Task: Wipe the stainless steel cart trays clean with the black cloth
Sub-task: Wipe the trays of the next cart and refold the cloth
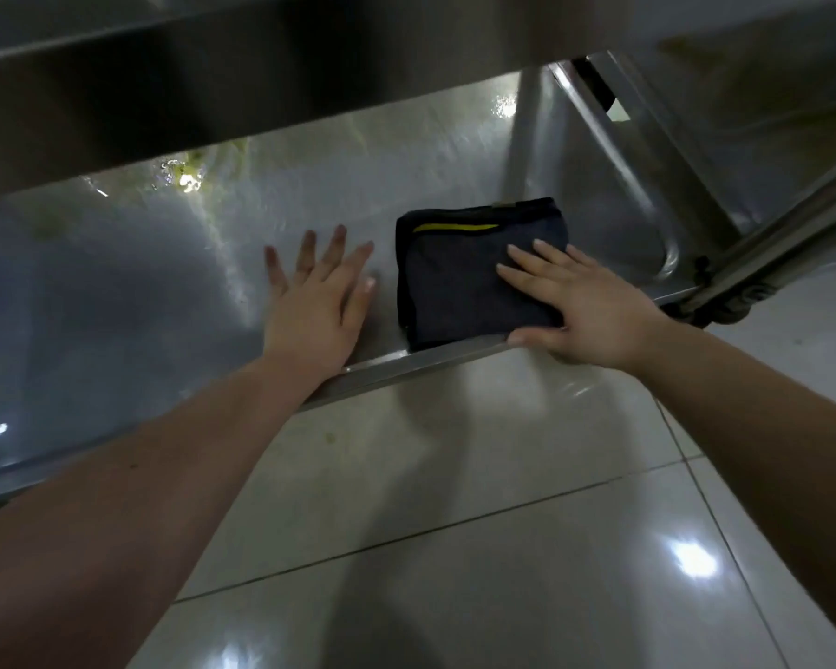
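Upper tray of the cart crosses the top of the view, blurred and dark, and hides the far part of the lower tray; the lower tray's left end is cut off by the frame edge. Both forearms run out of frame at the bottom corners. A yellowish-green smear lies on the lower tray just under the upper tray's edge, mixed with glare, so its nature cannot be made out. At the right end an upright post rises from the tray, and a slanted tube crosses beyond the corner; the dark fitting at its lower end is too blurred to identify. Black cloth lies folded into a rectangle on the right part of the lower tray, its near edge at the tray's front rim, with a yellow stripe near its far edge; its right-hand portion is covered by the right hand. Right hand: palm down, fingers straight and slightly apart, resting flat on the cloth, thumb stretched out along the near rim at the cloth's corner; nothing is pinched or curled round. Left hand: palm down, flat on the bare steel just beside the cloth's left edge and not touching it, fingers spread wide and straight, holding nothing, wrist over the front rim. Glossy tiled floor fills the lower half of the view, with light reflections on it.
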